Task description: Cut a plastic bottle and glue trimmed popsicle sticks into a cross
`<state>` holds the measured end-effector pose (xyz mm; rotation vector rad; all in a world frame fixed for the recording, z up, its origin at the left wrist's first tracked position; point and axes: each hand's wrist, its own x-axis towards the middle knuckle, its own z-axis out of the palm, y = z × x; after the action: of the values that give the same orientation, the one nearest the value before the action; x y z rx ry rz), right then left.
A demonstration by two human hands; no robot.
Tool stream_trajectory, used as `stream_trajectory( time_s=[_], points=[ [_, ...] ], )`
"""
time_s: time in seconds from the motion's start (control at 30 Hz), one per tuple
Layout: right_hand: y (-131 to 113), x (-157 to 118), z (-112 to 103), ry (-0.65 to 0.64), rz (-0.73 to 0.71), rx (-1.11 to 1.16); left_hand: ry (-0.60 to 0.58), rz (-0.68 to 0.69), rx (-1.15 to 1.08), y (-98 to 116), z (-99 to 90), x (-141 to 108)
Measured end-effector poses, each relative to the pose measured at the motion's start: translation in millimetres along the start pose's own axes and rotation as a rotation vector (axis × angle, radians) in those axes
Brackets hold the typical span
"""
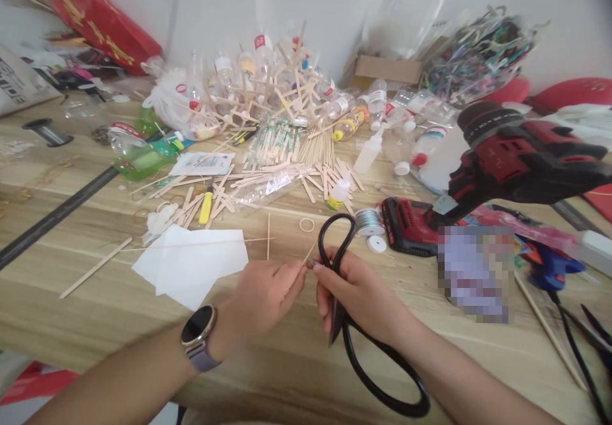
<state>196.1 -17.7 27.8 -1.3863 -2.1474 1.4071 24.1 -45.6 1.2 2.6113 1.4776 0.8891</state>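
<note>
Black-handled scissors (387,374) are in my right hand (351,291), which is closed around them near the pivot, with the large handle loops sticking out above and below. My left hand (270,291), with a watch on the wrist, pinches a thin wooden stick (310,251). Its end lies close to my right fingertips and a small metal tip. Left of my hands, white paper sheets (191,262) lie on the wooden table (248,380), with a thin stick across them. Another short thin stick (268,227) and a rubber band (306,224) lie just beyond my hands.
A red and black power drill (507,157) stands at the right beside a wire spool (370,222) and a blue glue gun (549,266). Farther back are craft sticks (277,176), plastic bottles (262,55) and a cardboard box (385,69). A yellow screwdriver (206,206) lies left of centre.
</note>
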Motion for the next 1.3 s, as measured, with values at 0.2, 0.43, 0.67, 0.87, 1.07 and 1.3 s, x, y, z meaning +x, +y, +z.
stream_trajectory(
  time_s=[0.2, 0.43, 0.67, 0.87, 1.07, 1.3],
  points=[
    [9.7, 0.1, 5.0, 0.171, -0.101, -0.361, 0.038, 0.036, -0.038, -2.9, 2.8, -0.1],
    [-0.6, -1.5, -2.7, -0.005, -0.02, 0.027, 0.009, -0.009, -0.021, 1.6, 0.1, 0.3],
    [7.1, -2.1, 3.9, 0.207, -0.126, -0.274, 0.038, 0.014, -0.053, -0.8, 0.9, 0.6],
    [1.7, -1.5, -2.0, 0.047, -0.096, -0.106, 0.052, 0.023, -0.012, 1.1, 0.1, 1.4],
    [11.1, 0.3, 2.0, 0.223, -0.242, -0.518, 0.063, 0.029, -0.073, -1.5, 1.4, -0.2],
    [3.3, -0.5, 0.3, 0.055, -0.019, 0.054, 0.036, 0.014, 0.002, 0.6, 0.5, 1.2]
  ],
)
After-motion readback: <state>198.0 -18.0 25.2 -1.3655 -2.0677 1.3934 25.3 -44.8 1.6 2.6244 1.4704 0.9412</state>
